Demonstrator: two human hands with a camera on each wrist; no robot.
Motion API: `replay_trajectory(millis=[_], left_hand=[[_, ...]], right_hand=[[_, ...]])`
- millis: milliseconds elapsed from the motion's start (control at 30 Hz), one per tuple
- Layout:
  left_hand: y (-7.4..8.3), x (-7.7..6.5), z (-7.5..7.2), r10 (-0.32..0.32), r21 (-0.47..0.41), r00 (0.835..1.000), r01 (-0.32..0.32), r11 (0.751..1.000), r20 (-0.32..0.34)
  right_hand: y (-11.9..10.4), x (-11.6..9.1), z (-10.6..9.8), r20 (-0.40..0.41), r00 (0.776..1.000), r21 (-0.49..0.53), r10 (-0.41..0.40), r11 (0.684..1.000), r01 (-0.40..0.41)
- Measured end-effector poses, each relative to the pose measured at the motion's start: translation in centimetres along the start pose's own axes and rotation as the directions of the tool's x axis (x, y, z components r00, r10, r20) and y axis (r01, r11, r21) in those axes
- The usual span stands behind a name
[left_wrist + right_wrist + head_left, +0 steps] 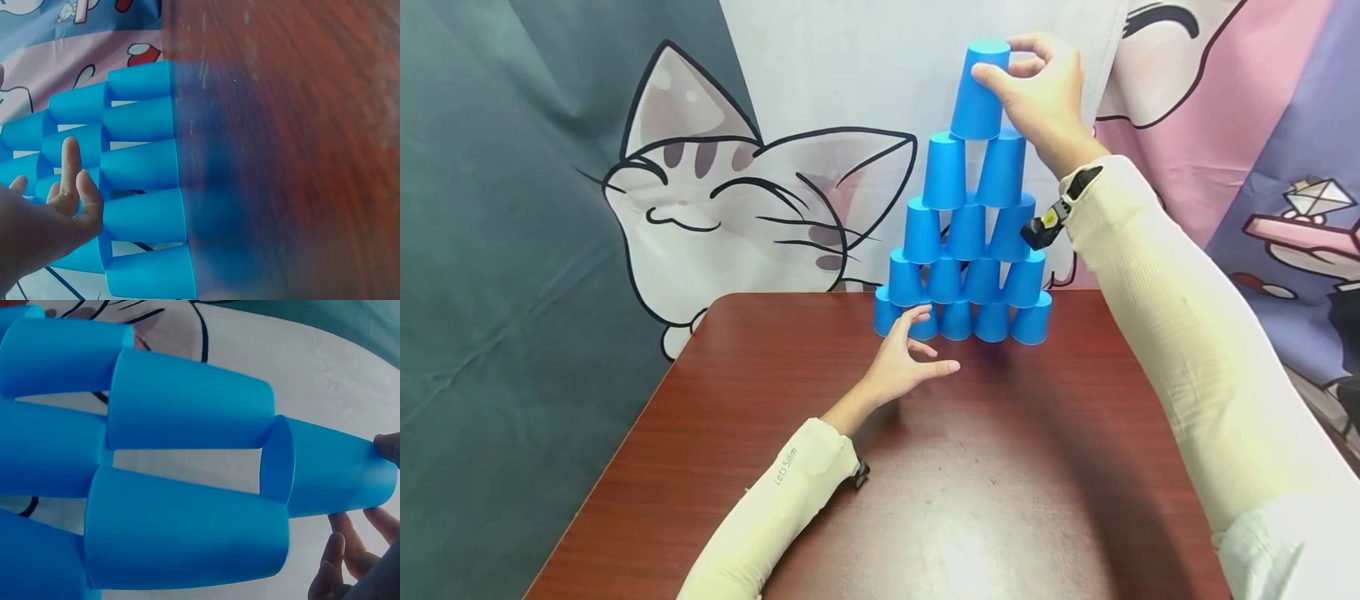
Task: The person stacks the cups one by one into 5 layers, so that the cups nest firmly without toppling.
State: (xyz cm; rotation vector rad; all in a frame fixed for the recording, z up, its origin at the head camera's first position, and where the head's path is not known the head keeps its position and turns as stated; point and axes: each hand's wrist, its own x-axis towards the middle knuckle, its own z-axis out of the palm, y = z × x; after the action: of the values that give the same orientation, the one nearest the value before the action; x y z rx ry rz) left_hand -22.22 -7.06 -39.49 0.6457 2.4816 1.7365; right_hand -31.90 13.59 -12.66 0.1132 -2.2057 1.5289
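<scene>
My right hand (1043,96) pinches an upside-down blue cup (979,96) near its base, between thumb and fingers. That cup stands at the top of a pyramid of blue cups, its rim right at the two cups below; in the right wrist view the cup (340,465) tilts slightly, its open mouth partly showing. Below it rise several rows of upturned cups (955,321), widening down to the tabletop. My left hand (901,358) hovers in front of the bottom row, fingers spread and relaxed, holding nothing; the left wrist view shows the hand (62,212) beside the stack.
The pyramid stands near the far edge of a brown wooden table (760,375). Behind hangs a cloth with a cartoon cat (700,200), and a dark green curtain (497,250) is at the left. Both wrists carry small black cameras (1045,227).
</scene>
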Motion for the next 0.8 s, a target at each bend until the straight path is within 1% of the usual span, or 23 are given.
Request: replay_trajectory(millis=[67, 133, 300, 367, 533, 800], left_hand=[[-0.1, -0.1, 0.1, -0.01, -0.003, 1.0, 0.01, 1.0, 0.006], [-0.1, -0.2, 0.1, -0.017, -0.011, 1.0, 0.017, 1.0, 0.016], [-0.1, -0.2, 0.1, -0.023, -0.031, 0.999, 0.024, 0.999, 0.023], [-0.2, -0.2, 0.2, -0.027, -0.026, 0.999, 0.027, 0.999, 0.021], [-0.6, -0.3, 0.5, -0.015, -0.014, 1.0, 0.015, 1.0, 0.01], [-0.8, -0.4, 0.3, -0.003, -0.024, 1.0, 0.003, 1.0, 0.007]], right_hand=[[0.2, 0.1, 0.0, 0.016, 1.0, 0.016, 0.019, 1.0, -0.019], [0.3, 0.1, 0.0, 0.03, 0.999, 0.01, 0.025, 1.0, -0.026], [0.2, 0.2, 0.0, 0.036, 0.999, -0.03, 0.004, 1.0, -0.003], [0.1, 0.3, -0.1, 0.038, 0.999, -0.023, 0.01, 1.0, -0.009], [0.5, 0.3, -0.3, 0.059, 0.998, -0.045, 0.026, 0.999, -0.024], [1.3, -0.1, -0.8, 0.082, 0.997, -0.08, -0.001, 0.997, 0.007]])
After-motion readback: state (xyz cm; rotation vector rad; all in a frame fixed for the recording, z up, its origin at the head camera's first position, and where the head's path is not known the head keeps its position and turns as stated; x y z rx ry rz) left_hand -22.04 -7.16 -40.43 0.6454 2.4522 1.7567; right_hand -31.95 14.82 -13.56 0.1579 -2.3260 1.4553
